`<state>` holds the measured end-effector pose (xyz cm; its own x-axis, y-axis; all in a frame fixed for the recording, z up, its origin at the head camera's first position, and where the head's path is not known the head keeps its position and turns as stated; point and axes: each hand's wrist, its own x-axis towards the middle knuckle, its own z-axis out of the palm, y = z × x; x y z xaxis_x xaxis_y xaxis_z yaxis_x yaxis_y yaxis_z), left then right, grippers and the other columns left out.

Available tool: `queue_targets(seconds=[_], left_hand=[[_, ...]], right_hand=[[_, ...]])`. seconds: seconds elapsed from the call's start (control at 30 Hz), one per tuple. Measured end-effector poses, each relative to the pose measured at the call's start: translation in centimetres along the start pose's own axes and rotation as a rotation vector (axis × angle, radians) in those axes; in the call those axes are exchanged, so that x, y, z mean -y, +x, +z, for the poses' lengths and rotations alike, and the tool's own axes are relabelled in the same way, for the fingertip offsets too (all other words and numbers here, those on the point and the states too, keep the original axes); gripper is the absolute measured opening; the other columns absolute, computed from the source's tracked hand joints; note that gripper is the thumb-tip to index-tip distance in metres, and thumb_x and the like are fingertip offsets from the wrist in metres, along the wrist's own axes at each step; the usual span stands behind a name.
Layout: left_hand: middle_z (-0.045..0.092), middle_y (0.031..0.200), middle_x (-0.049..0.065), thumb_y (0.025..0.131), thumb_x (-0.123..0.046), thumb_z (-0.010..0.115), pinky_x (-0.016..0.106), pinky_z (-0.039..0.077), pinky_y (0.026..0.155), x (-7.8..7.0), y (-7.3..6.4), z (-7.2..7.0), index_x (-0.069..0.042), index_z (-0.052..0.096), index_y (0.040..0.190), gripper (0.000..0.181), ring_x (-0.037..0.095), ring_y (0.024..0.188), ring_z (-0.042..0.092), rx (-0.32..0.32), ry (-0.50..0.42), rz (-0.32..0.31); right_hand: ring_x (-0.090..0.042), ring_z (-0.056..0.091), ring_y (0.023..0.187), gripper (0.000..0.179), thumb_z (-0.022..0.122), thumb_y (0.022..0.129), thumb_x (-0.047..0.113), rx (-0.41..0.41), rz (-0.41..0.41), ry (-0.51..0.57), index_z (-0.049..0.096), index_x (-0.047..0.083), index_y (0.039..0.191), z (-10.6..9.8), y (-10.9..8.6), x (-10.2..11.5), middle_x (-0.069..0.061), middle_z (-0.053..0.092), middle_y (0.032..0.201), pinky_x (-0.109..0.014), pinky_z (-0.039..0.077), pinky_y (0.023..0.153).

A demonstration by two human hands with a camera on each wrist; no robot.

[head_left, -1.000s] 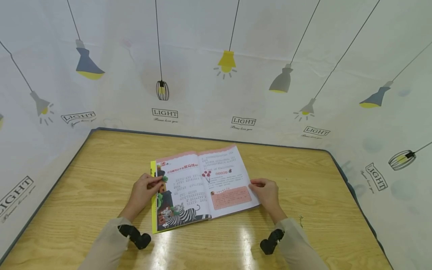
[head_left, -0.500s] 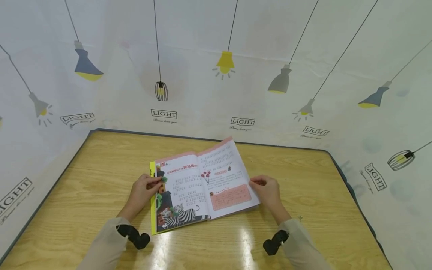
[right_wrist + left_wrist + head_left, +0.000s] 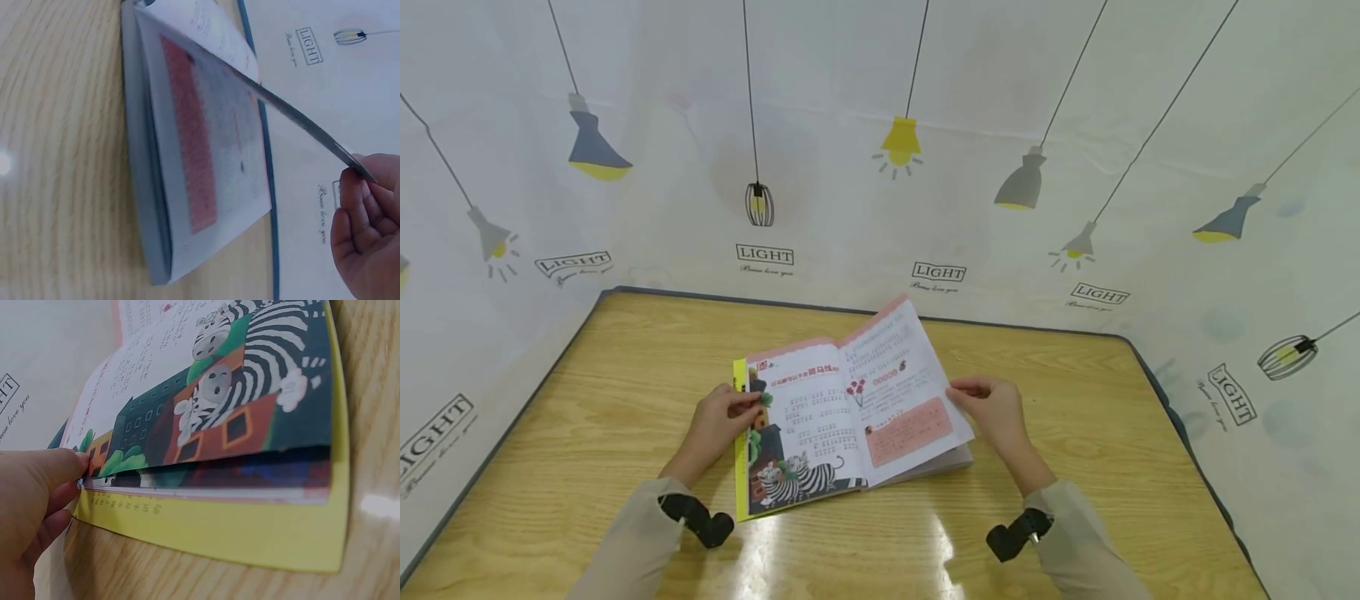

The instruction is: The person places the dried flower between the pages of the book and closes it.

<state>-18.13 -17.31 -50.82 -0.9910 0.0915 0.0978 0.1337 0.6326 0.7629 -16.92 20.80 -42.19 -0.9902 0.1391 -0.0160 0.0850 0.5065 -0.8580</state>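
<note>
An open picture book [image 3: 816,408] with zebras on its left page lies on the table. At its left edge, my left hand [image 3: 718,423] pinches the pages, thumb on top. The yellow cover [image 3: 275,540] sticks out beneath them in the left wrist view. My right hand [image 3: 997,414] pinches the outer edge of a right-hand page [image 3: 898,383] between thumb and fingers. That page is raised off the stack, and another printed page [image 3: 231,162] shows under it in the right wrist view.
A wooden table [image 3: 625,375] with a dark edge carries the book. White fabric [image 3: 835,150] printed with hanging lamps and "LIGHT" stands behind and along both sides. Black wrist cameras are strapped to both sleeves.
My right hand has lifted the right-hand page and drawn it slightly up and to the left, uncovering the stack below. The left hand has stayed on the book's left edge.
</note>
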Motion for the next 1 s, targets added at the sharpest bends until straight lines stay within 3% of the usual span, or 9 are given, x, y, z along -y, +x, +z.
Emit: queue_targets(seconds=[0.2,0.4,0.57,0.8,0.9,1.0], left_hand=[[0.050,0.083,0.007,0.084,-0.009,0.066,0.025,0.040,0.060,-0.4,0.0,-0.1,0.002,0.065,0.110,0.028,0.017,0.072,0.047,0.010,0.024,0.004],[0.051,0.083,0.006,0.085,-0.012,0.066,0.025,0.040,0.058,-0.8,0.0,-0.3,0.001,0.066,0.109,0.027,0.016,0.071,0.046,0.016,0.026,0.015],[0.053,0.086,0.006,0.085,-0.014,0.066,0.026,0.042,0.059,-1.7,0.3,-0.6,-0.001,0.068,0.107,0.026,0.017,0.074,0.049,-0.013,0.018,0.031],[0.058,0.088,0.008,0.085,-0.007,0.065,0.030,0.046,0.063,-4.6,1.5,-1.7,0.000,0.068,0.104,0.021,0.020,0.077,0.054,-0.102,-0.024,0.122],[0.061,0.088,0.010,0.084,-0.005,0.064,0.032,0.047,0.064,-6.5,2.3,-2.0,0.001,0.068,0.104,0.021,0.020,0.076,0.056,-0.133,-0.041,0.172],[0.063,0.087,0.010,0.085,-0.007,0.063,0.033,0.047,0.065,-8.8,3.0,-2.3,0.000,0.067,0.106,0.022,0.020,0.076,0.056,-0.134,-0.058,0.181]], right_hand=[[-0.012,0.059,0.074,0.021,0.073,0.078,0.015,0.022,0.033,0.028,0.071,0.001,0.093,0.2,-0.3,2.3,-0.008,0.067,0.086,-0.022,0.047,0.063],[-0.008,0.059,0.067,0.017,0.073,0.076,0.011,0.041,0.007,0.060,0.072,-0.001,0.090,0.7,-0.7,4.7,-0.007,0.067,0.079,-0.022,0.048,0.061],[-0.009,0.059,0.065,0.017,0.073,0.076,0.010,0.065,0.007,0.096,0.072,-0.002,0.088,1.2,-1.0,5.8,-0.006,0.067,0.077,-0.023,0.047,0.061],[-0.012,0.061,0.068,0.015,0.073,0.075,0.009,0.097,-0.004,0.168,0.073,0.001,0.087,2.1,-1.3,6.8,-0.007,0.067,0.080,-0.026,0.049,0.063],[-0.013,0.062,0.067,0.014,0.073,0.075,0.009,0.112,-0.029,0.175,0.072,0.000,0.086,2.6,-1.4,7.2,-0.008,0.067,0.078,-0.028,0.050,0.063],[-0.013,0.062,0.067,0.012,0.073,0.075,0.008,0.124,-0.042,0.180,0.072,0.000,0.085,3.1,-1.5,7.6,-0.008,0.067,0.077,-0.029,0.050,0.064]])
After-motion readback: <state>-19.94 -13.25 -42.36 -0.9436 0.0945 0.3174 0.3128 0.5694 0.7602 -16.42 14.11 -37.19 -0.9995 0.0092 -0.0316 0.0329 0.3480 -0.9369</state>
